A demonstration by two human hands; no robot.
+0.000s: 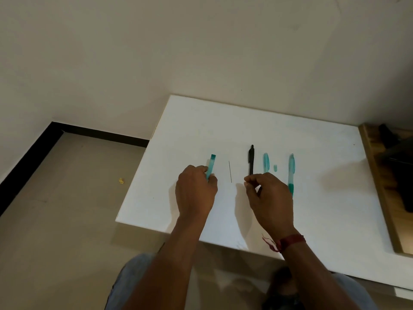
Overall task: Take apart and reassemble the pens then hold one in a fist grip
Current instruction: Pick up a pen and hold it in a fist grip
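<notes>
Left hand: the left hand (195, 190) is closed around the near end of a teal barrel (211, 165), which sticks out away from the body and rests low over the white table (324, 198).
Right hand: the right hand (267, 195) has thumb and forefinger pressed together at the near end of the black pen (251, 159); whether it pinches the pen tip or some small part, I cannot tell.
Loose parts: a thin refill (230, 171) lies between the two hands; a teal cap (266, 162) and a tiny teal piece (275, 168) lie just right of the black pen.
Whole pen: a teal pen (291, 173) lies farthest right, just beside the right hand.
Long axis: every piece points away from the body, roughly parallel, set in a row from left to right.
Nearer hand: the refill sits about midway, slightly closer to the right fingertips; feeding it into the barrel probably falls to that hand.
Room: bare table lies beyond and to the right; the left edge is near the left hand, the front edge under the wrists.
</notes>
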